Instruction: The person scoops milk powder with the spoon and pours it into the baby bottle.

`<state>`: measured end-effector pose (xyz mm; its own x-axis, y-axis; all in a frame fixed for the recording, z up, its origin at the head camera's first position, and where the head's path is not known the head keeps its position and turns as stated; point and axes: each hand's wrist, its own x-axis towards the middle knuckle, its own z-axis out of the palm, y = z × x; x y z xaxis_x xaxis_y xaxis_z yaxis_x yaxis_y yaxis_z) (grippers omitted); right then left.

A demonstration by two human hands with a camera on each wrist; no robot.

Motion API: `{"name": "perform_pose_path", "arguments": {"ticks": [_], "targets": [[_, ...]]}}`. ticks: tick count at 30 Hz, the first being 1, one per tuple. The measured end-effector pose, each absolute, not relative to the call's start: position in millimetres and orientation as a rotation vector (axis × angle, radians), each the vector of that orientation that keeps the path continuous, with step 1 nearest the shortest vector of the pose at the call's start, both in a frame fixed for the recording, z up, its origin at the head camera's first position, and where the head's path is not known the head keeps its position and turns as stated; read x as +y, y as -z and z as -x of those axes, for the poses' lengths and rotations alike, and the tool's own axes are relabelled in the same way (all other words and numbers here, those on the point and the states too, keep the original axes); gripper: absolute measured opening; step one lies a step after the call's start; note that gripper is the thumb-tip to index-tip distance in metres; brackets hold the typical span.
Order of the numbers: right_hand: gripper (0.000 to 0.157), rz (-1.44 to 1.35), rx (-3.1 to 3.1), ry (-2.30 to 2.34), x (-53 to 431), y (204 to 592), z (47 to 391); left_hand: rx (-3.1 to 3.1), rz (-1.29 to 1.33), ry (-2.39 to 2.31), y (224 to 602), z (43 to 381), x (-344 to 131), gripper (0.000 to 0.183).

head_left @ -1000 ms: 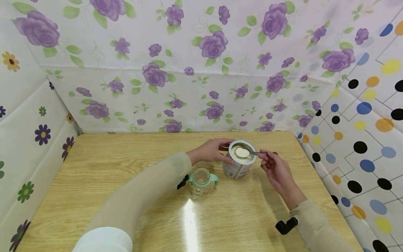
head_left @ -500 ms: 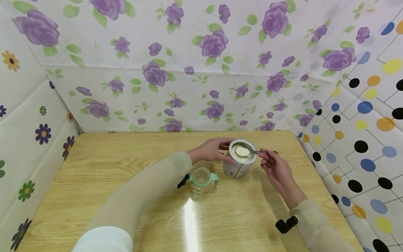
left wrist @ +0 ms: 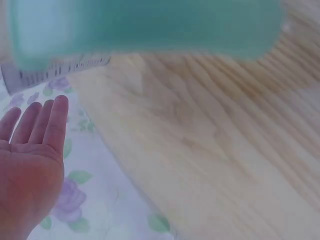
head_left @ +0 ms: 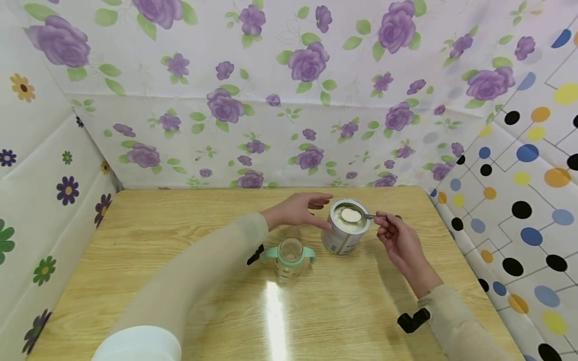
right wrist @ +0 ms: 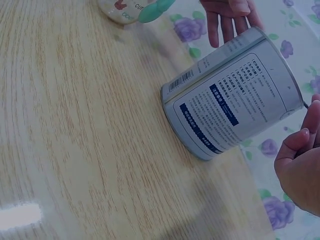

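A metal can (head_left: 341, 241) of pale powder stands on the table, its printed label plain in the right wrist view. My right hand (head_left: 401, 245) pinches the handle of a spoon (head_left: 351, 215), whose bowl holds a heap of powder over the can's mouth. To the can's left is my left hand (head_left: 299, 209), fingers spread and the palm toward it; a small gap shows at the fingers, and whether the thumb touches the can I cannot tell. A baby bottle (head_left: 290, 255) without a lid, with green handles, stands just below the left hand.
The wooden table (head_left: 180, 210) meets a flowered cloth (head_left: 271, 140) at the back. A dotted cloth (head_left: 519, 200) bounds the right side. A white round thing (head_left: 137, 343) shows at the lower left, by the left arm.
My left hand has let go of the can and moved slightly left, its fingers straighter. The right hand and the loaded spoon stay nearly still over the can.
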<state>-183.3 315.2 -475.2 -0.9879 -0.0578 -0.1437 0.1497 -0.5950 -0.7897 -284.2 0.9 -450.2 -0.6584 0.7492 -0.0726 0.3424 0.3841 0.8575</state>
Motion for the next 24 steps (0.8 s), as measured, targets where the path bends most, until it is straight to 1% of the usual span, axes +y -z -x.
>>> {"name": "perform_pose_path", "arguments": {"ticks": [11, 18, 24], "targets": [[0.036, -0.104, 1.334, 2.706, 314, 472, 182, 2.218, -0.942, -1.175, 425, 273, -42, 0.086], [0.039, -0.119, 1.324, 2.708, 314, 473, 182, 2.19, -0.911, -1.212, 414, 254, -70, 0.085], [0.037, -0.12, 1.331, 2.702, 312, 473, 183, 2.189, -0.914, -1.191, 414, 234, -89, 0.086]]}}
